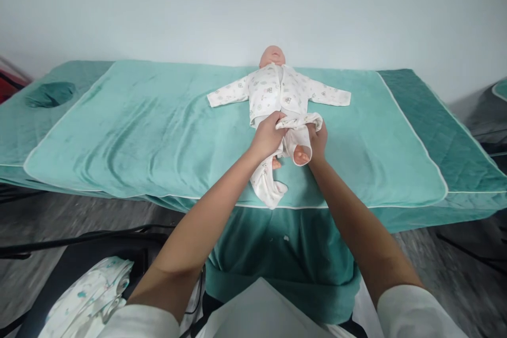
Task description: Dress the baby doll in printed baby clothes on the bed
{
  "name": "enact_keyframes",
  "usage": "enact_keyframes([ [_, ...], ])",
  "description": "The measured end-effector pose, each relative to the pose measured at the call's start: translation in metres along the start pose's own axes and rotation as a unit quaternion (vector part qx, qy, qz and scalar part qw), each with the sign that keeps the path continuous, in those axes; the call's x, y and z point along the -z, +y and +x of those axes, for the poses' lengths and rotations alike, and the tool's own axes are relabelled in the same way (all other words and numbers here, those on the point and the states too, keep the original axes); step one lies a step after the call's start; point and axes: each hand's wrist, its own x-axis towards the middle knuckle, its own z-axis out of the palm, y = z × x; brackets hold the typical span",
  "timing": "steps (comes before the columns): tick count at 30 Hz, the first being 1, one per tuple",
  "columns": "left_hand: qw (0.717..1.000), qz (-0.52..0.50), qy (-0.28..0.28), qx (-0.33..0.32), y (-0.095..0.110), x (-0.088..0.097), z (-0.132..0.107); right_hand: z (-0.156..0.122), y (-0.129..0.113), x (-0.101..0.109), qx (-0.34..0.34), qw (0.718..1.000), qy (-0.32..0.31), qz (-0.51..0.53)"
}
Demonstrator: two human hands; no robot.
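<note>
A baby doll (272, 56) lies on its back, its head toward the wall. It wears a white printed jacket (264, 91) with the sleeves spread to both sides. White printed baby pants (267, 186) are partly on its legs; one pink foot (301, 155) shows in a leg opening, the other beside the loose leg. My left hand (268, 136) is closed on the pants' waistband near the doll's belly. On the other side, my right hand (318, 140) grips the pants, its fingers partly hidden by the cloth.
A light green cover (158, 132) lies over the treatment bed (443, 116), which has a face hole (50, 94) at its left end. A white wall stands behind. Printed cloth (89, 296) rests on a dark chair (55, 269) at lower left.
</note>
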Motion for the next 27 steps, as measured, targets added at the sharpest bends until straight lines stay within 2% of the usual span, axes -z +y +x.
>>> enact_keyframes([
  [3,0.999,0.023,0.03,-0.019,-0.003,0.0,0.002,0.004,-0.004,-0.004,0.005,0.998,0.059,-0.011],
  [9,0.995,0.071,0.06,-0.039,-0.007,0.002,0.005,0.014,-0.009,-0.009,0.011,0.998,0.052,-0.029],
  [13,0.996,0.061,0.064,-0.033,-0.01,0.004,0.007,0.018,-0.007,-0.01,0.022,0.997,0.056,-0.039],
  [19,0.995,-0.085,0.025,0.043,-0.014,0.015,0.005,0.017,-0.006,-0.01,0.011,0.998,0.055,-0.005],
  [23,0.97,-0.223,-0.029,0.097,-0.01,0.032,-0.003,0.013,-0.007,-0.01,0.016,1.0,0.024,0.005],
  [27,0.941,-0.308,-0.053,0.132,-0.01,0.047,-0.011,0.008,-0.025,-0.002,0.113,0.993,-0.025,-0.024],
])
